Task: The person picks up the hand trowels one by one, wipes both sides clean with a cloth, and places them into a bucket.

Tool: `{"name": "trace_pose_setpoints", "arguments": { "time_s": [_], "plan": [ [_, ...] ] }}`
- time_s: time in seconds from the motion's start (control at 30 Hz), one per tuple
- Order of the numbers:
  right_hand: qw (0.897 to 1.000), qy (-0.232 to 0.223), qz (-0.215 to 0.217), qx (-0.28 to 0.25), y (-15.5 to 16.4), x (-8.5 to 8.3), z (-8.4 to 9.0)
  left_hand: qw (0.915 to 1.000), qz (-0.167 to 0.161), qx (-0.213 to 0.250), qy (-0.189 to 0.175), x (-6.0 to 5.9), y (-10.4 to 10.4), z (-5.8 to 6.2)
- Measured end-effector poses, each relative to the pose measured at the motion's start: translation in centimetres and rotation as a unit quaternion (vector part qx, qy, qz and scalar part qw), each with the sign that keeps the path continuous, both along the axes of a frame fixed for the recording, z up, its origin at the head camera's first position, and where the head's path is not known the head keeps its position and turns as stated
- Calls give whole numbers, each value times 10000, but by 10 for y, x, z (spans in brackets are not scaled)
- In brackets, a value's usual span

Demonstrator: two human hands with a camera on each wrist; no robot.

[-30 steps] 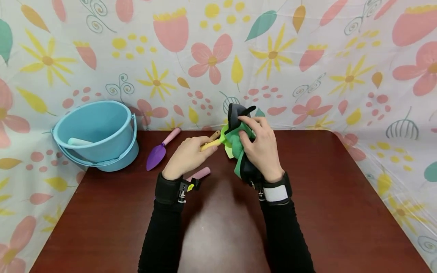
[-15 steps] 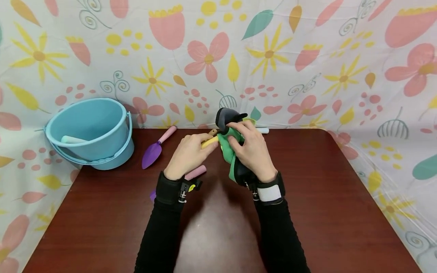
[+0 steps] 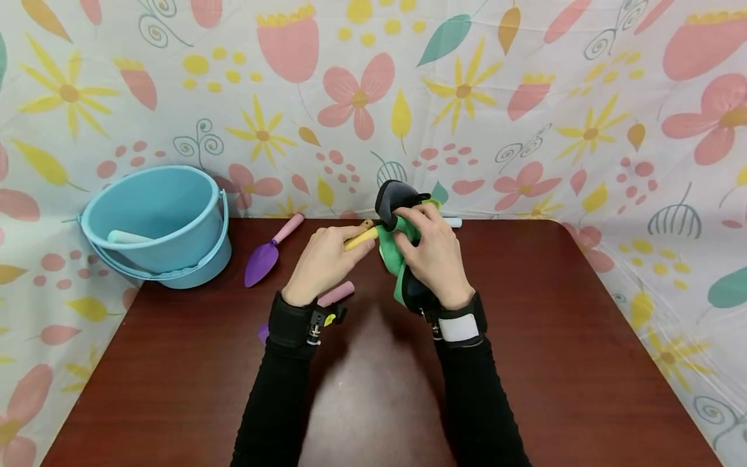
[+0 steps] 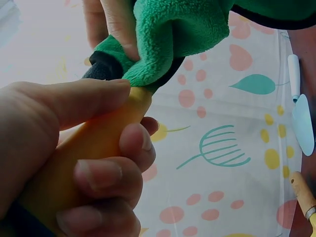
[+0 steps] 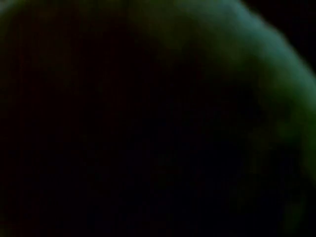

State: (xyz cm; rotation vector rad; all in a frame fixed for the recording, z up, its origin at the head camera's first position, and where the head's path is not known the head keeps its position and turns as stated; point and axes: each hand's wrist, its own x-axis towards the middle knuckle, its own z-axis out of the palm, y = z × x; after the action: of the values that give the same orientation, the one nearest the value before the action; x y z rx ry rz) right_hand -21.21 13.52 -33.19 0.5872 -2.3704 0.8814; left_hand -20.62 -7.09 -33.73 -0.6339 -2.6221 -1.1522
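My left hand (image 3: 323, 263) grips the yellow handle (image 3: 362, 238) of a hand tool, its fingers curled round it in the left wrist view. A green cloth (image 4: 182, 24) with black edging and a grey side is bunched against the front end of this handle. My right hand (image 3: 434, 256) pinches the cloth between thumb and fingers, and the cloth hangs down below that hand. A yellow-green edge (image 3: 433, 203) shows just beyond the right fingers; the rest of the tool's head is hidden. The right wrist view is nearly all dark, with blurred green along its top and right.
A light blue bucket (image 3: 148, 259) at the back left holds a pale handle (image 3: 128, 237). Beside it lies a purple trowel (image 3: 261, 264). A second pink handle (image 3: 336, 294) shows by my left wrist. Farther back are a light blue trowel (image 4: 303, 123) and a wooden handle (image 4: 302, 190).
The cloth and my right hand have shifted slightly left on the tool, covering the light green neck that showed earlier. My left hand keeps its grip on the yellow handle.
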Motion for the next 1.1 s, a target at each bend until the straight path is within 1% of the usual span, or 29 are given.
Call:
{"name": "trace_pose_setpoints", "arguments": {
  "time_s": [0.27, 0.4, 0.5, 0.63, 0.8, 0.97, 1.1],
  "plan": [
    [9995, 73, -287, -129, 9, -4, -5, 9999, -68, 28, -88, 2, 0, -3],
    [9991, 127, -353, -187, 14, -6, -4, 9999, -80, 72, -100, 1, 2, -2],
    [9989, 140, -395, -199, 17, -8, -3, 9999, -17, 77, -113, 1, 1, -1],
    [9986, 96, -449, -245, 22, -9, -5, 9999, 58, -45, -147, 1, -1, -2],
    [9975, 135, -534, -449, 29, -11, -4, 9999, -23, -50, -88, -2, -3, -1],
    [9953, 201, -646, -699, 36, -14, -4, 9998, -60, 24, -199, -4, -9, 0],
    [9927, 350, -697, -915, 40, -15, -6, 9995, -64, 64, -304, -3, -12, -2]
  ]
}}
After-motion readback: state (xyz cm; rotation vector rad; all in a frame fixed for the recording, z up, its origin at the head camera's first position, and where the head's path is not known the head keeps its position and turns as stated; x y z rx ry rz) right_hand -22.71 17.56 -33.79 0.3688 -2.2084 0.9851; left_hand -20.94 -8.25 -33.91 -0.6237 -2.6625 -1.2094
